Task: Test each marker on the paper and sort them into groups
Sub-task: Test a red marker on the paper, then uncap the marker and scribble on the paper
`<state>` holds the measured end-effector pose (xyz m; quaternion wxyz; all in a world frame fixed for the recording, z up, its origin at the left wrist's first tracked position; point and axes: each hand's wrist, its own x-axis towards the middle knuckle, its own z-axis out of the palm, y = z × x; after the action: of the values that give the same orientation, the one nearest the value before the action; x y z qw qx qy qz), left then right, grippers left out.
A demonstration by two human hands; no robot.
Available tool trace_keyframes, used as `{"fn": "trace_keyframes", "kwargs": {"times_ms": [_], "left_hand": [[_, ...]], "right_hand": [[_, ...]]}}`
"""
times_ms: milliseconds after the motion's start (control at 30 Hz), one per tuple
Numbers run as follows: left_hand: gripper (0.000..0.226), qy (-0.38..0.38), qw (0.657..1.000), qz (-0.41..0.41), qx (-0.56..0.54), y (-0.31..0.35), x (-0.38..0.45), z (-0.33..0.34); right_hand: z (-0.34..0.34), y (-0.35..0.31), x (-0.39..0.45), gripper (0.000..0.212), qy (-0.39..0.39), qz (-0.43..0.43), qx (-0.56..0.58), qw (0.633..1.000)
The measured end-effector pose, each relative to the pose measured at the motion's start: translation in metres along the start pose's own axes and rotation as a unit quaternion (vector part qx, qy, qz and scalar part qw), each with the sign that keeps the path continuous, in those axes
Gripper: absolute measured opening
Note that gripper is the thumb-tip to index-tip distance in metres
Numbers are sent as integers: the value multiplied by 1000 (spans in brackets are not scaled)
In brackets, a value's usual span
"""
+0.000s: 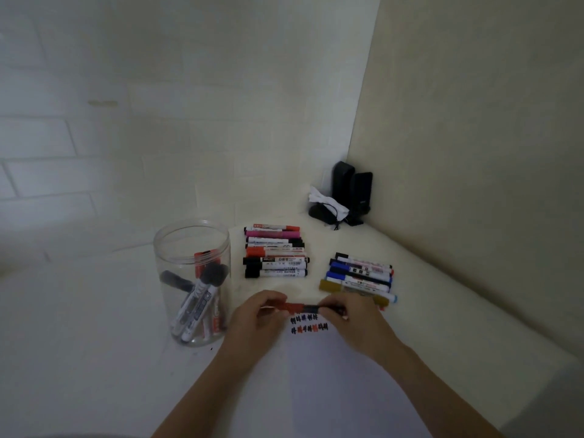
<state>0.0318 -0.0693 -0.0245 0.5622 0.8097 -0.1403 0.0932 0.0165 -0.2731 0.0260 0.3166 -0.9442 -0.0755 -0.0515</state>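
Head view shows "MARKER" readable on one pen in the left pile (275, 251); the paper's (319, 368) red and black scribbles are illegible. Left hand (257, 314) and right hand (349, 314) each pinch an end of a red marker (298, 306) held level just above the paper's far edge.

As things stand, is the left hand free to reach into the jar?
Probably not yet: the left hand grips a marker together with the right hand. The jar beside it stands open-topped.
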Motion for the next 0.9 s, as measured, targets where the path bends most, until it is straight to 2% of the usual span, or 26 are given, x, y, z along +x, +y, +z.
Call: {"fn": "trace_keyframes", "kwargs": {"times_ms": [133, 267, 367, 433, 567, 733, 900], "left_hand": [[24, 38, 998, -19, 47, -5, 2, 4], [20, 53, 993, -20, 103, -7, 8, 8], [20, 49, 986, -28, 157, -6, 20, 10], [26, 66, 979, 1, 190, -5, 33, 11], [39, 94, 945, 61, 307, 1, 67, 9], [36, 79, 888, 64, 449, 3, 96, 10], [28, 61, 867, 27, 494, -12, 101, 8]], "right_hand": [[-22, 37, 9, 18, 132, 43, -44, 989], [-27, 69, 10, 16, 151, 75, -124, 978], [-22, 74, 11, 19, 156, 64, -182, 969], [-20, 75, 14, 19, 162, 52, -191, 967], [-10, 70, 18, 16, 179, 2, -157, 971], [4, 57, 7, 12, 187, -67, -78, 977], [4, 54, -6, 9, 146, -16, 16, 989]]}}
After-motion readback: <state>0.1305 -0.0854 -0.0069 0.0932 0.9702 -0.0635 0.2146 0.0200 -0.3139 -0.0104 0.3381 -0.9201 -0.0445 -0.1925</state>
